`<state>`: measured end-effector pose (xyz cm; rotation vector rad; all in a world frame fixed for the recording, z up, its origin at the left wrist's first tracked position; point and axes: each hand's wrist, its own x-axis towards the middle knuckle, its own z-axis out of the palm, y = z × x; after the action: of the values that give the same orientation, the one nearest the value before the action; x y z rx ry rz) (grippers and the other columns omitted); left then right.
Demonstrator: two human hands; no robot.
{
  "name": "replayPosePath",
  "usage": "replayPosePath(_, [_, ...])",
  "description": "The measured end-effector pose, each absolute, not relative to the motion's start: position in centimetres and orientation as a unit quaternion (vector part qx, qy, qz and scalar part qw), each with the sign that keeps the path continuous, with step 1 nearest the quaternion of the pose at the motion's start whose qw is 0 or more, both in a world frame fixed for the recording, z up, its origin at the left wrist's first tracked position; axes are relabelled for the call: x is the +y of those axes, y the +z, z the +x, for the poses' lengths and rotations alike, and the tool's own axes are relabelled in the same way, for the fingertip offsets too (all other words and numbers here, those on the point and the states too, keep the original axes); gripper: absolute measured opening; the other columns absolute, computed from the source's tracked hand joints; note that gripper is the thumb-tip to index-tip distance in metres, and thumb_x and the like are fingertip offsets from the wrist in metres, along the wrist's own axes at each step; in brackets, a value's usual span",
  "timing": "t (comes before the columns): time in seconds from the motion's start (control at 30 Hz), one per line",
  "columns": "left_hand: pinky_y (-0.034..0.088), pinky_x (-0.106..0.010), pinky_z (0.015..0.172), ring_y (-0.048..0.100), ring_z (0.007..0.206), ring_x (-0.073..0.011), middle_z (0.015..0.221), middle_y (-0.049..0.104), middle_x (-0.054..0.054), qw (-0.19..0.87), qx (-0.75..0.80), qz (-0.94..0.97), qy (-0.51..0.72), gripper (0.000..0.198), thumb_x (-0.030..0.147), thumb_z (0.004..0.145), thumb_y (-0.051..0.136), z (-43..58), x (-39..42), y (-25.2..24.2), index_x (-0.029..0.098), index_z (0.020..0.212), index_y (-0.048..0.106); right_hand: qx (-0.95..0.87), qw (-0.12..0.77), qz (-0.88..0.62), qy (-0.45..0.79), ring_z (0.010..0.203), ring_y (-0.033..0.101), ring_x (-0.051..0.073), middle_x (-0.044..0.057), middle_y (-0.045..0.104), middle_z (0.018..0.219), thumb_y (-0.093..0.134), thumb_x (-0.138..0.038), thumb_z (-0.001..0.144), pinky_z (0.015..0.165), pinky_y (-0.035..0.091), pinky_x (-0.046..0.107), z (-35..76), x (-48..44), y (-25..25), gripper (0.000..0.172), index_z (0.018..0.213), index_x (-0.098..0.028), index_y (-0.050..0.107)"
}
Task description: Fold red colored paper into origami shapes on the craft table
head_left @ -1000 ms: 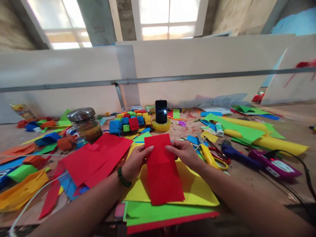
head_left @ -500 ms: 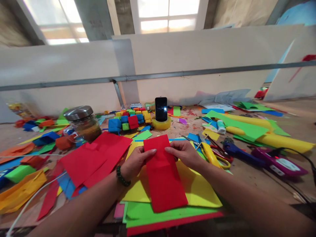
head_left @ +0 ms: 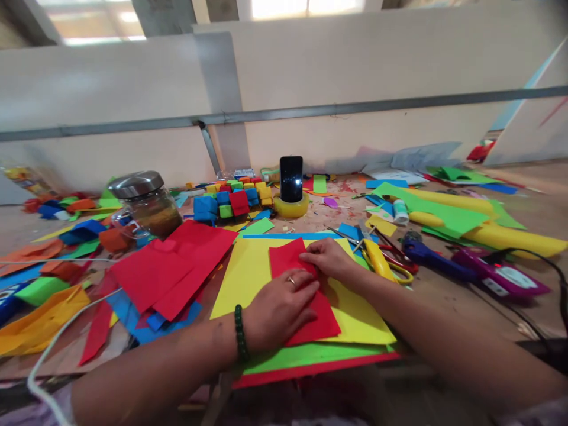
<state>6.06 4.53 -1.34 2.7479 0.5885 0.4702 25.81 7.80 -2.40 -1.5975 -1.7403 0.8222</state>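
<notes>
A narrow red paper piece (head_left: 286, 255) lies over a yellow sheet (head_left: 242, 269) in front of me. My left hand (head_left: 281, 305) rests on it with fingers stretched out, covering its middle. At the paper's upper right edge, my right hand (head_left: 331, 257) has thumb and fingertips pinched on it. Beneath the yellow sheet a green sheet (head_left: 293, 358) and a red edge stick out at the front. Several larger red sheets (head_left: 195, 251) lie to the left, near my left forearm.
A glass jar with a metal lid (head_left: 148, 204) stands at the left. Small paper cubes (head_left: 239, 203) and a phone (head_left: 291, 177) on a yellow tape roll (head_left: 290, 206) are behind. On the right lie yellow-handled scissors (head_left: 377, 260), a blue glue gun (head_left: 437, 269) and a purple power strip (head_left: 499, 275).
The red paper has come down onto the yellow sheet. My left hand has gone from pinching its left edge to lying flat across it; the right hand still pinches it. The view has tilted downward.
</notes>
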Motion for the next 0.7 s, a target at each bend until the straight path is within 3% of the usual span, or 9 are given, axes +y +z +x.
replayPosePath(0.13, [0.026,-0.047,0.115,0.022,0.143,-0.0332,0.152,0.026,-0.025,0.157,0.226,0.96,0.053,0.069,0.047,0.092,0.047,6.7,3.8,-2.0,0.002,0.143,0.033,-0.668,0.28,-0.632,0.277,0.045,0.037,0.009,-0.003,0.045,0.045,0.055,-0.033,0.075,0.045,0.023,0.024,25.5,7.5,-2.3,0.03,0.05,-0.017,0.052])
replayPosePath(0.33, [0.02,-0.046,0.118,0.014,0.145,-0.0313,0.156,0.019,-0.02,0.155,0.225,0.962,0.031,0.066,0.05,0.094,0.041,6.8,3.9,-2.1,0.011,0.147,0.031,-0.686,0.212,-0.664,0.208,0.052,0.045,0.012,0.001,0.056,0.053,0.06,-0.029,0.075,0.05,0.024,0.026,25.4,6.8,-0.8,0.023,0.056,-0.017,0.056])
replayPosePath(0.4, [0.019,-0.047,0.117,0.011,0.145,-0.032,0.156,0.016,-0.021,0.158,0.219,0.962,0.027,0.07,0.054,0.094,0.039,6.7,3.9,-2.0,0.01,0.148,0.029,-0.685,0.18,-0.682,0.18,0.056,0.051,0.014,0.003,0.062,0.061,0.062,-0.033,0.076,0.051,0.026,0.026,25.7,6.8,-0.6,0.018,0.071,-0.017,0.064])
replayPosePath(0.53, [0.016,-0.055,0.115,0.012,0.145,-0.0363,0.156,0.015,-0.023,0.173,0.209,0.962,0.017,0.087,0.07,0.086,0.035,6.7,4.0,-1.8,0.012,0.149,0.025,-0.713,0.142,-0.683,0.067,0.07,0.06,0.019,0.006,0.069,0.084,0.063,-0.033,0.078,0.058,0.034,0.026,25.8,7.1,-0.3,0.046,0.122,-0.018,0.056])
replayPosePath(0.63, [0.015,-0.058,0.113,0.017,0.143,-0.0378,0.154,0.024,-0.022,0.166,0.208,0.964,0.031,0.086,0.071,0.085,0.036,6.6,3.9,-1.8,0.014,0.149,0.027,-0.796,0.147,-0.58,0.092,0.076,0.061,0.017,0.007,0.07,0.09,0.06,-0.027,0.082,0.065,0.039,0.025,24.9,8.0,0.6,0.026,0.105,-0.017,0.066])
replayPosePath(0.7, [0.018,-0.057,0.113,0.023,0.141,-0.038,0.152,0.029,-0.021,0.159,0.208,0.964,0.049,0.083,0.068,0.086,0.038,6.6,3.9,-1.8,0.014,0.148,0.029,-0.827,0.116,-0.523,0.17,0.07,0.06,0.015,0.005,0.071,0.081,0.06,-0.03,0.083,0.061,0.039,0.024,23.7,9.0,1.3,0.018,0.088,-0.017,0.07])
